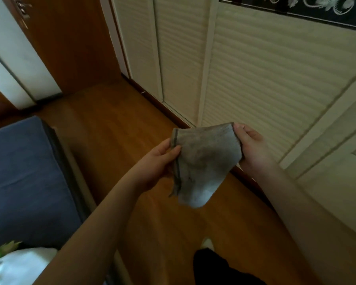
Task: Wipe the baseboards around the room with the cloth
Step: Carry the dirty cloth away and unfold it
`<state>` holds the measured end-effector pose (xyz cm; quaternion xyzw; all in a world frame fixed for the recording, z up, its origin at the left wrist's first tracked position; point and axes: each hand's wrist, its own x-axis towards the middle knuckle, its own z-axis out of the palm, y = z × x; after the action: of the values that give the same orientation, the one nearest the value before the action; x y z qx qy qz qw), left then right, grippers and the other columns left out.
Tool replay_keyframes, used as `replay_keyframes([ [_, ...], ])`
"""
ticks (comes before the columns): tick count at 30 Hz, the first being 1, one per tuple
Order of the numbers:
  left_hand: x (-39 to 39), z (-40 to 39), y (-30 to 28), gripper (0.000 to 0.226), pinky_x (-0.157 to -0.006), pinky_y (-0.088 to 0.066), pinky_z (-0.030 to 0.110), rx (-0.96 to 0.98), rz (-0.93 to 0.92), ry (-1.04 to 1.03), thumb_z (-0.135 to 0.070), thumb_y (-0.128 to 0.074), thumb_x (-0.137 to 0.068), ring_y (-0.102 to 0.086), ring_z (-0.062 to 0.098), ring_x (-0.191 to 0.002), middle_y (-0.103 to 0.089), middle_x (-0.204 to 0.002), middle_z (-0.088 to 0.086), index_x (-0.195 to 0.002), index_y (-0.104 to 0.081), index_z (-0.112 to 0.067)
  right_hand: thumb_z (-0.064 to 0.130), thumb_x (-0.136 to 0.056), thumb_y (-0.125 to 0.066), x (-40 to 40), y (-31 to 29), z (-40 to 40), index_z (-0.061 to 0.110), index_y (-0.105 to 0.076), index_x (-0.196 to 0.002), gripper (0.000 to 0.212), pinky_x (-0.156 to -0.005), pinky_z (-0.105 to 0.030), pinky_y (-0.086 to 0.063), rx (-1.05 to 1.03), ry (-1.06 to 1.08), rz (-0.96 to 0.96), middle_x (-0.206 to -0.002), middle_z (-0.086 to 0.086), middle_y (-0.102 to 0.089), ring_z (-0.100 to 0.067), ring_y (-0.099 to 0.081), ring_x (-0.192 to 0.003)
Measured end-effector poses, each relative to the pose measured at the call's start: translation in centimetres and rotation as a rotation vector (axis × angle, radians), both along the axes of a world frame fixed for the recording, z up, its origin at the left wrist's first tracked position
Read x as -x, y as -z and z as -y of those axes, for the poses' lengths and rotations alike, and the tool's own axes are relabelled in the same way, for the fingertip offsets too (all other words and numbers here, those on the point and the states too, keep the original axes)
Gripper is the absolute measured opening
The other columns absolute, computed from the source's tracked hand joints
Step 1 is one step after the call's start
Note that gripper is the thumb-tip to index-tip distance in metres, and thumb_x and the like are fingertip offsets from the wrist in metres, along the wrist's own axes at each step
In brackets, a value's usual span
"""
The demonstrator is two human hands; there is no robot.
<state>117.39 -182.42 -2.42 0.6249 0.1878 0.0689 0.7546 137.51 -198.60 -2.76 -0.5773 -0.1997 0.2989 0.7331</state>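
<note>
A grey, soiled cloth (201,163) with a dark stitched edge hangs between my two hands above the wooden floor. My left hand (158,159) pinches its left edge between thumb and fingers. My right hand (251,147) grips its upper right corner. The cloth's lower corner droops free. A dark brown baseboard (169,109) runs along the foot of the cream louvred wardrobe doors, passing behind the cloth and my right hand.
A blue-covered bed (23,177) fills the left side, with white fabric (19,266) at its near corner. A brown door (70,42) stands at the back left. Cream louvred wardrobe doors (255,68) line the right. My foot (208,243) is on the wooden floor (115,128).
</note>
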Motion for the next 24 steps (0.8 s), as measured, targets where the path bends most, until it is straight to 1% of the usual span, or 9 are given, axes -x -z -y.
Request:
replay_keyframes([
  [3, -3.1, -1.8, -0.3, 0.033, -0.083, -0.054, 0.036, 0.163, 0.047, -0.017, -0.040, -0.060, -0.093, -0.065, 0.026, -0.105, -0.068, -0.118, 0.009, -0.125, -0.066, -0.030, 0.052, -0.089, -0.056, -3.0, 1.5, -3.0, 0.006, -0.064, -0.123, 0.058, -0.095, -0.040, -0.053, -0.057, -0.107, -0.249, -0.125, -0.018, -0.066, -0.029, -0.064, -0.117],
  [6, -5.9, -3.9, -0.6, 0.036, -0.087, -0.055, 0.036, 0.332, 0.053, -0.026, -0.036, -0.061, -0.096, -0.066, 0.027, -0.103, -0.067, -0.114, 0.011, -0.127, -0.064, -0.019, 0.064, -0.086, -0.049, -5.2, 4.2, -6.1, 0.008, -0.062, -0.128, 0.071, -0.094, -0.038, -0.054, -0.066, -0.215, -0.388, -0.132, -0.018, -0.062, -0.029, -0.060, -0.123],
  [10, -8.1, -7.1, -0.4, 0.029, -0.085, -0.052, 0.039, 0.402, 0.090, -0.091, -0.034, -0.053, -0.100, -0.063, 0.026, -0.096, -0.063, -0.108, 0.012, -0.121, -0.063, -0.016, 0.079, -0.086, -0.029, -5.9, 8.0, -9.3, 0.024, -0.056, -0.139, 0.081, -0.111, -0.046, -0.038, 0.008, -0.555, -0.379, -0.146, -0.007, -0.052, -0.024, -0.049, -0.135],
  [13, -8.5, -9.4, 0.2, 0.042, -0.088, -0.052, 0.044, 0.401, 0.074, -0.184, -0.038, -0.051, -0.100, -0.060, 0.031, -0.103, -0.058, -0.118, 0.018, -0.133, -0.053, -0.012, 0.088, -0.073, -0.035, -6.3, 9.7, -11.2, 0.022, -0.049, -0.144, 0.098, -0.111, -0.046, -0.037, 0.078, -0.722, -0.371, -0.145, -0.006, -0.052, -0.024, -0.049, -0.135],
  [15, -8.3, -10.6, 0.6, 0.056, -0.091, -0.053, 0.045, 0.407, 0.053, -0.236, -0.041, -0.053, -0.099, -0.059, 0.033, -0.108, -0.056, -0.124, 0.021, -0.142, -0.043, -0.005, 0.079, -0.075, -0.048, -6.6, 10.3, -12.5, 0.012, -0.048, -0.142, 0.095, -0.100, -0.042, -0.049, 0.105, -0.779, -0.394, -0.138, -0.012, -0.058, -0.028, -0.056, -0.127],
  [17, -8.0, -11.4, 0.8, 0.060, -0.092, -0.053, 0.046, 0.449, 0.061, -0.282, -0.042, -0.052, -0.099, -0.059, 0.033, -0.111, -0.055, -0.127, 0.020, -0.144, -0.040, -0.004, 0.054, -0.091, -0.051, -6.7, 10.5, -13.9, 0.006, -0.052, -0.136, 0.066, -0.093, -0.041, -0.054, 0.177, -0.804, -0.365, -0.131, -0.017, -0.062, -0.032, -0.062, -0.118],
  [19, -7.6, -12.3, 0.9, 0.056, -0.093, -0.053, 0.044, 0.442, 0.076, -0.304, -0.040, -0.050, -0.101, -0.058, 0.032, -0.112, -0.055, -0.127, 0.020, -0.143, -0.041, -0.005, 0.039, -0.091, -0.054, -6.8, 10.6, -15.5, 0.007, -0.056, -0.132, 0.052, -0.093, -0.039, -0.055, 0.249, -0.794, -0.320, -0.126, -0.015, -0.066, -0.028, -0.064, -0.115],
  [21, -7.1, -13.7, 1.1, 0.053, -0.092, -0.054, 0.039, 0.389, 0.086, -0.304, -0.032, -0.051, -0.099, -0.059, 0.031, -0.112, -0.057, -0.125, 0.019, -0.142, -0.041, -0.002, 0.032, -0.088, -0.060, -6.9, 10.5, -17.4, 0.011, -0.056, -0.132, 0.049, -0.093, -0.034, -0.054, 0.248, -0.800, -0.334, -0.124, -0.007, -0.068, -0.023, -0.064, -0.116],
  [24, -6.0, -16.0, 1.6, 0.055, -0.091, -0.056, 0.033, 0.382, 0.080, -0.358, -0.021, -0.062, -0.090, -0.063, 0.028, -0.113, -0.063, -0.126, 0.017, -0.140, -0.047, -0.003, 0.022, -0.086, -0.063, -6.8, 10.1, -20.5, 0.008, -0.054, -0.135, 0.051, -0.101, -0.039, -0.049, 0.215, -0.799, -0.384, -0.132, -0.011, -0.063, -0.025, -0.061, -0.121],
])
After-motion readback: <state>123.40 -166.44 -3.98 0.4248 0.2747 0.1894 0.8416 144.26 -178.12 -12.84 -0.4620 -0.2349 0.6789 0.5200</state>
